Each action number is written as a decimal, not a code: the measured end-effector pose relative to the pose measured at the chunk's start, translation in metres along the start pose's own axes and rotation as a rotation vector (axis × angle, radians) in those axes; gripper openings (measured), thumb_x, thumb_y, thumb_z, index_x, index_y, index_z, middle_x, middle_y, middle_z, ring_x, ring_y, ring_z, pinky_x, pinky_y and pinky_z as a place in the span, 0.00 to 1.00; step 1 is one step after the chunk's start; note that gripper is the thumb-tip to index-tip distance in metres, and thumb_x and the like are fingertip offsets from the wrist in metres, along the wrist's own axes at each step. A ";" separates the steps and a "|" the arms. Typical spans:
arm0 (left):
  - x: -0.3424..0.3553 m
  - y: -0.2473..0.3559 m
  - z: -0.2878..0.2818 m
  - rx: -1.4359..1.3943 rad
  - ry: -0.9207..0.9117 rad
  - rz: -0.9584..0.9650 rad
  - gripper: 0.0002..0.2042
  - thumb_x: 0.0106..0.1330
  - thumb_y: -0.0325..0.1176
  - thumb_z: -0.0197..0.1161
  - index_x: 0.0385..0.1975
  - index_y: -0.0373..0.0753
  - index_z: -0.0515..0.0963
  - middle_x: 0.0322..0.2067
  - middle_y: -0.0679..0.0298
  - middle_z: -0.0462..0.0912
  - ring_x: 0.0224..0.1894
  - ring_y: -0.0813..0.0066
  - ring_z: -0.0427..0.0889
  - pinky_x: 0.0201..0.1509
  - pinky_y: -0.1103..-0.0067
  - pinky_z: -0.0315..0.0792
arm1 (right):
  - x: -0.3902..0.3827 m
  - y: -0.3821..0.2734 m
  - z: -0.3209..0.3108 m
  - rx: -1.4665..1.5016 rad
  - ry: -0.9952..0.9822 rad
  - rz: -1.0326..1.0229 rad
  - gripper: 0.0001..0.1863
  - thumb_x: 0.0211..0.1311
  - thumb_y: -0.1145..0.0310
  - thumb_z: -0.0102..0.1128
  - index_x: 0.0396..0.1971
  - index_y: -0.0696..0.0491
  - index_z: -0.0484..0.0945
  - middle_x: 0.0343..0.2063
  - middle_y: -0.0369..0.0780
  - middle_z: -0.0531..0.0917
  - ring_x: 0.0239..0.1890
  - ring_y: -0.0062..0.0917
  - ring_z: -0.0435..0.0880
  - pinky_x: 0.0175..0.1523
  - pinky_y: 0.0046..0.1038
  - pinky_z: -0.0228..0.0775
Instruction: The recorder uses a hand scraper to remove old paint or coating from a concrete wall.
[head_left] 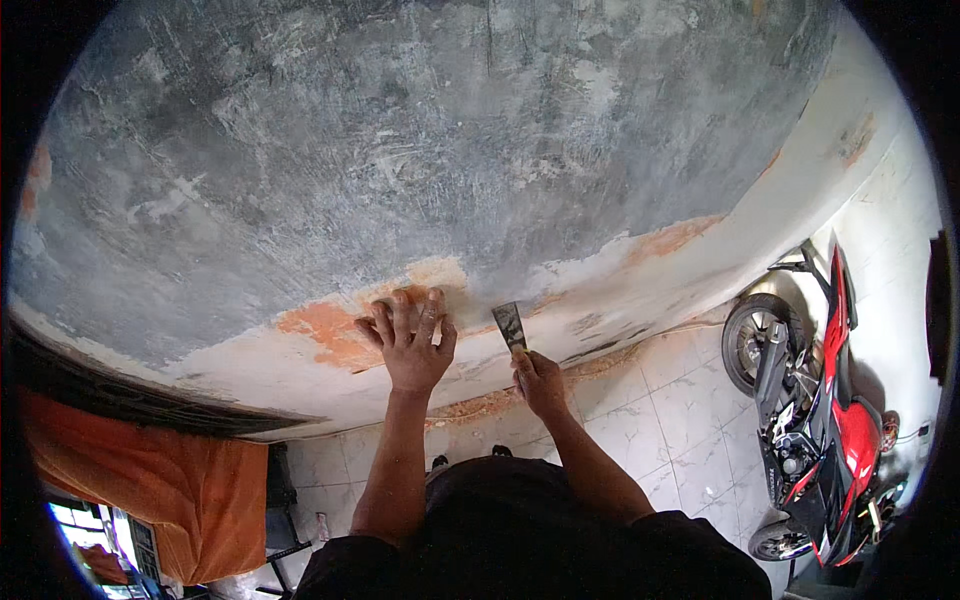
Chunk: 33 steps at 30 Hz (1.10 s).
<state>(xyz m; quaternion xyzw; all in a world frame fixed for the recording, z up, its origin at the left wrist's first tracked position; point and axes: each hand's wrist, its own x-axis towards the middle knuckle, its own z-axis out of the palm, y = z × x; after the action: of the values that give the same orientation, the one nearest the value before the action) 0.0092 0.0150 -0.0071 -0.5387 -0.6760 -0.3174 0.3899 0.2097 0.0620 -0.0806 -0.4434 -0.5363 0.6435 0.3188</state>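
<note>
Head view: the right hand (540, 384) has its grip closed around a scraper (509, 325), the blade at the lower wall (420, 150); the left hand (413, 342) has a wide grip, fingers spread over an orange patch (330, 328). The upper area, rough and grey, seems already stripped — the white coating (245, 372) below looks only partly removed.

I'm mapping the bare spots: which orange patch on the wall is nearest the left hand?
The large patch beside the left hand, by its fingers; the others, like the right-side patch and the far-left patch, lie well away.
</note>
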 end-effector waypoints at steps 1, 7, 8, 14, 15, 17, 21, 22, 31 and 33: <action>-0.001 -0.001 -0.001 0.007 -0.003 -0.003 0.24 0.54 0.41 0.61 0.55 0.61 0.71 0.65 0.60 0.51 0.69 0.50 0.39 0.67 0.49 0.28 | -0.002 -0.011 0.001 -0.058 0.005 -0.010 0.21 0.63 0.51 0.52 0.25 0.56 0.75 0.13 0.34 0.73 0.14 0.15 0.70 0.20 0.21 0.63; -0.001 -0.003 -0.001 0.002 -0.016 0.029 0.26 0.56 0.44 0.62 0.57 0.55 0.67 0.66 0.53 0.47 0.69 0.45 0.35 0.65 0.46 0.29 | 0.002 -0.077 0.003 0.040 -0.103 -0.116 0.18 0.61 0.55 0.56 0.28 0.58 0.77 0.17 0.34 0.76 0.18 0.14 0.72 0.24 0.20 0.65; -0.002 -0.002 -0.002 -0.008 -0.017 0.023 0.26 0.56 0.43 0.62 0.57 0.54 0.68 0.66 0.53 0.47 0.69 0.45 0.36 0.65 0.46 0.29 | 0.001 -0.073 0.002 0.039 -0.103 -0.117 0.18 0.61 0.55 0.56 0.28 0.58 0.77 0.17 0.34 0.76 0.18 0.14 0.72 0.24 0.20 0.65; 0.000 -0.001 -0.006 0.005 -0.033 -0.005 0.25 0.56 0.42 0.60 0.57 0.58 0.68 0.65 0.58 0.51 0.68 0.48 0.41 0.66 0.47 0.31 | -0.006 -0.005 -0.002 -0.030 -0.054 0.088 0.21 0.63 0.53 0.53 0.29 0.59 0.75 0.16 0.35 0.75 0.18 0.16 0.71 0.24 0.22 0.65; -0.001 0.002 -0.005 -0.001 -0.052 -0.001 0.25 0.57 0.43 0.60 0.57 0.57 0.68 0.65 0.58 0.51 0.68 0.47 0.41 0.66 0.47 0.31 | -0.001 -0.003 -0.001 -0.033 -0.042 0.065 0.22 0.63 0.51 0.52 0.27 0.58 0.74 0.16 0.35 0.74 0.18 0.15 0.71 0.23 0.21 0.64; -0.005 0.006 -0.009 -0.030 -0.087 -0.044 0.25 0.57 0.44 0.60 0.57 0.58 0.68 0.65 0.57 0.51 0.68 0.47 0.42 0.66 0.46 0.31 | 0.001 -0.032 0.013 0.062 -0.073 -0.010 0.22 0.63 0.51 0.51 0.27 0.57 0.73 0.16 0.34 0.74 0.18 0.15 0.71 0.23 0.21 0.63; -0.013 0.029 -0.015 -0.168 -0.187 -0.142 0.26 0.61 0.44 0.57 0.60 0.49 0.63 0.66 0.53 0.49 0.68 0.48 0.43 0.66 0.47 0.31 | 0.008 -0.059 0.022 0.211 -0.127 -0.138 0.20 0.64 0.52 0.51 0.25 0.56 0.71 0.17 0.34 0.73 0.18 0.15 0.70 0.23 0.20 0.62; -0.019 0.034 -0.016 -0.251 -0.207 -0.188 0.27 0.62 0.44 0.56 0.61 0.46 0.61 0.66 0.52 0.48 0.68 0.47 0.43 0.66 0.47 0.32 | 0.010 -0.055 0.023 0.264 -0.149 -0.157 0.20 0.64 0.53 0.51 0.25 0.56 0.72 0.17 0.34 0.73 0.18 0.15 0.70 0.23 0.20 0.63; -0.049 0.084 -0.017 -1.221 -0.655 -0.842 0.26 0.69 0.43 0.47 0.62 0.34 0.56 0.55 0.51 0.68 0.52 0.66 0.72 0.54 0.75 0.66 | -0.015 -0.058 0.026 0.188 -0.055 -0.049 0.18 0.64 0.56 0.52 0.30 0.58 0.74 0.16 0.32 0.71 0.16 0.14 0.66 0.19 0.20 0.58; -0.022 0.086 -0.020 -1.330 -0.555 -0.880 0.26 0.70 0.46 0.46 0.61 0.33 0.59 0.43 0.56 0.76 0.39 0.78 0.72 0.42 0.80 0.68 | -0.007 -0.081 0.029 0.286 -0.064 -0.152 0.16 0.64 0.59 0.53 0.27 0.58 0.75 0.15 0.32 0.72 0.16 0.13 0.67 0.20 0.20 0.58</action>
<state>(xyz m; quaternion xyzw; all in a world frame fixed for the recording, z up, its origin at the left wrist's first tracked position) 0.0995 0.0061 -0.0153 -0.4020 -0.5679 -0.6284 -0.3479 0.1809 0.0620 0.0011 -0.3308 -0.4813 0.7011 0.4091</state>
